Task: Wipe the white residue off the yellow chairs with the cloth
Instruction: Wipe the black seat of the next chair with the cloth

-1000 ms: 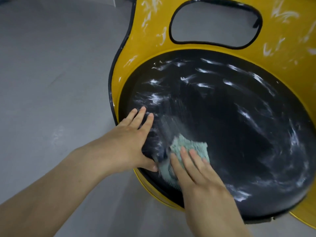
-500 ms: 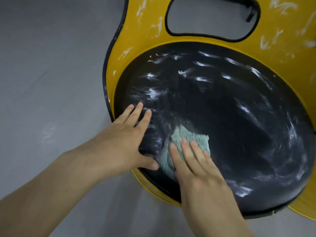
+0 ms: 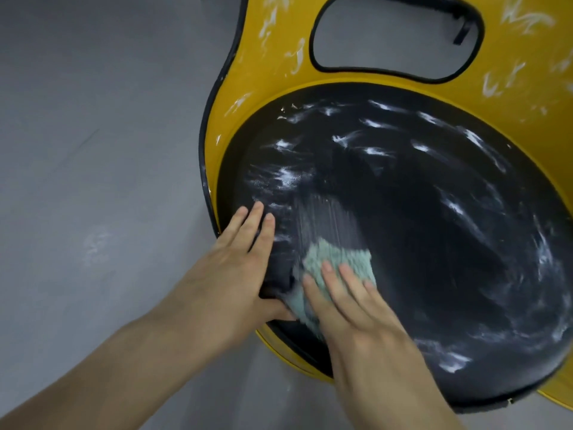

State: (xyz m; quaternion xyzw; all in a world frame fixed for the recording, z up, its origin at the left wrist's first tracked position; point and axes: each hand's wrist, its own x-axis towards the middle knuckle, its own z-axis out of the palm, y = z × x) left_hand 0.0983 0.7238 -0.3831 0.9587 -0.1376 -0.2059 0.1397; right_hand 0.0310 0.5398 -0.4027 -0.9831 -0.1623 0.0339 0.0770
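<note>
A yellow chair (image 3: pixel 273 66) with a round black seat cushion (image 3: pixel 434 231) fills the right of the head view. White residue streaks mark both the yellow backrest and the black seat. My right hand (image 3: pixel 347 302) presses a pale green cloth (image 3: pixel 338 259) flat onto the seat's front left part with straight fingers. My left hand (image 3: pixel 238 265) rests on the seat's left front edge, fingers straight on top and thumb under the rim. The patch above the cloth looks smeared thinner than the streaks elsewhere.
Grey floor (image 3: pixel 93 150) lies to the left and below the chair. The backrest has an oval cut-out (image 3: pixel 397 38) with a black edge. A faint white mark shows on the floor (image 3: pixel 96 243) left of my left hand.
The cloth under my right hand has stayed at the seat's front left, shifting only slightly. My left hand keeps its place on the rim. The view has moved a little.
</note>
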